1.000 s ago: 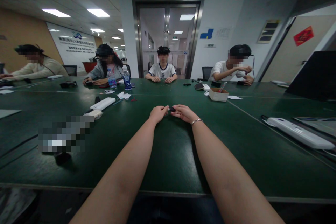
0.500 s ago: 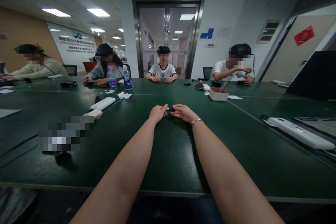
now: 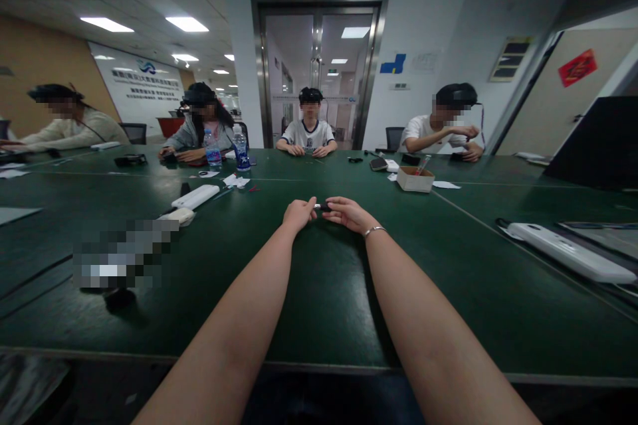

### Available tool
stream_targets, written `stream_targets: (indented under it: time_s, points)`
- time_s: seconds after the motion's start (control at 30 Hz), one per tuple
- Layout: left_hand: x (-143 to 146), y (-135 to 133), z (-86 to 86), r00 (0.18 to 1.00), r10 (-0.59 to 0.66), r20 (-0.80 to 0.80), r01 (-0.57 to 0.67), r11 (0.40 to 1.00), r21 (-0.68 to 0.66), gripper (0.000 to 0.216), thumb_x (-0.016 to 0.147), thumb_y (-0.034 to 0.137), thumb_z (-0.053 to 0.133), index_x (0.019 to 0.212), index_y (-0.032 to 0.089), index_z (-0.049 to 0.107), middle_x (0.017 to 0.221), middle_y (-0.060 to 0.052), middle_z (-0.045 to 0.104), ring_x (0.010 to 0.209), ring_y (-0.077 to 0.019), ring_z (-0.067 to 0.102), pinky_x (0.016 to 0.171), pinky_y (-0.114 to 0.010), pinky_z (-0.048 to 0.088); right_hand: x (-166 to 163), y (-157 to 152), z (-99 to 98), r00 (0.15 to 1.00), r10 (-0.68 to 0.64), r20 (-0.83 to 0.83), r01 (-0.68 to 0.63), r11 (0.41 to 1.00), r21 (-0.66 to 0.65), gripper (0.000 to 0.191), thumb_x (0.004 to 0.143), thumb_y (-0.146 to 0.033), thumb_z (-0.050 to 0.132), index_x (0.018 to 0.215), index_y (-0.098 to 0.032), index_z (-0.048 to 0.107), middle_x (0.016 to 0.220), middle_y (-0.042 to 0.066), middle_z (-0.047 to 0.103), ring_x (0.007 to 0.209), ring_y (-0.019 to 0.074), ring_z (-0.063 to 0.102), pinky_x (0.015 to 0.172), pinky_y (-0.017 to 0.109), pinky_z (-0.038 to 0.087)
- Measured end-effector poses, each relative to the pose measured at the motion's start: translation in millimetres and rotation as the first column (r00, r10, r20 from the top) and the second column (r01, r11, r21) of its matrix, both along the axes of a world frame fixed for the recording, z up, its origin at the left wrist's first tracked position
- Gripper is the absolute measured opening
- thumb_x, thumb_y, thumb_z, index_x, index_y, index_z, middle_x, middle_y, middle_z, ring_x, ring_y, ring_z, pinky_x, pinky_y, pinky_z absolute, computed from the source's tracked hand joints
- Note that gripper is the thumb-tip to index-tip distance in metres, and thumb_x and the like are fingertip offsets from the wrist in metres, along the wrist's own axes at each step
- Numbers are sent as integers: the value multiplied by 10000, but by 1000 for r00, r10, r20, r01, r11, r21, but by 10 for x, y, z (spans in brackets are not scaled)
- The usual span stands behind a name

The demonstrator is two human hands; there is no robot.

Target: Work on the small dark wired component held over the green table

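Observation:
Both my arms stretch forward over a dark green table [image 3: 323, 292]. My left hand [image 3: 299, 214] and my right hand [image 3: 349, 214] meet at the table's middle, fingers pinched together on a small black object with a silvery end [image 3: 322, 206]. Each hand grips one end of it, just above the tabletop. A thin bracelet [image 3: 373, 230] circles my right wrist. What the small object is stays too small to name.
White oblong devices lie at left [image 3: 195, 196] and right [image 3: 568, 252]. A small cardboard box [image 3: 415, 179] sits far right of centre, two water bottles [image 3: 226, 149] far left. Several people sit along the far edge. A dark screen [image 3: 598, 143] stands at right.
My left fingers have shifted slightly on the small object, exposing its silvery end a bit more. The arms and everything else stay where they were.

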State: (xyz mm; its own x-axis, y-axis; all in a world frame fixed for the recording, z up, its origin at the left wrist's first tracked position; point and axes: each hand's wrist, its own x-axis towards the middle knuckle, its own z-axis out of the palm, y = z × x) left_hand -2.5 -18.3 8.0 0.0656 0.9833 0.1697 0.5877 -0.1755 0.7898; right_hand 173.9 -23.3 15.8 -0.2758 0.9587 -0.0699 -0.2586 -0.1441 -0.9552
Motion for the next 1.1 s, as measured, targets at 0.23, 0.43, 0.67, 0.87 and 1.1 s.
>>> stream_targets:
  time_s: [0.23, 0.43, 0.67, 0.87, 1.1]
  points:
    - [6, 28, -1, 999, 33, 0, -33, 999, -36, 562, 888, 521, 358, 553, 177, 650, 556, -17, 620, 516, -127, 531, 593, -277, 375, 13, 37, -41, 1000, 29, 3, -29, 999, 33, 229, 797, -15, 610, 965, -159, 551, 824, 56, 699, 688, 157, 718, 678, 248, 595]
    - [5, 60, -18, 999, 42, 22, -40, 998, -45, 566, 887, 507, 350, 528, 180, 640, 536, -15, 613, 506, -127, 528, 594, -274, 377, 30, 43, -66, 998, 59, -2, -59, 995, 81, 269, 754, -19, 629, 951, -184, 549, 848, 48, 707, 750, 159, 719, 759, 272, 583]
    - [16, 36, 20, 998, 61, 30, -59, 996, -73, 553, 883, 477, 349, 521, 177, 640, 545, -19, 620, 502, -130, 524, 608, -281, 386, 35, 61, -87, 998, 65, -11, -63, 993, 98, 311, 708, 1, 644, 936, -190, 554, 827, 26, 707, 771, 155, 715, 796, 288, 573]
    - [25, 46, 19, 997, 71, 9, -70, 992, -105, 554, 881, 472, 349, 515, 177, 643, 549, -26, 626, 492, -136, 525, 605, -289, 398, 47, 78, -106, 998, 64, -26, -61, 993, 106, 324, 680, 7, 669, 917, -189, 568, 838, 19, 698, 778, 154, 712, 802, 280, 565]
    - [25, 26, 21, 996, 66, -56, -70, 994, -80, 593, 902, 479, 315, 510, 191, 654, 540, -37, 629, 536, -156, 569, 620, -288, 407, 50, 86, -110, 998, 65, -21, -62, 992, 108, 294, 701, -2, 656, 913, -190, 578, 818, 14, 703, 777, 152, 711, 777, 276, 572]
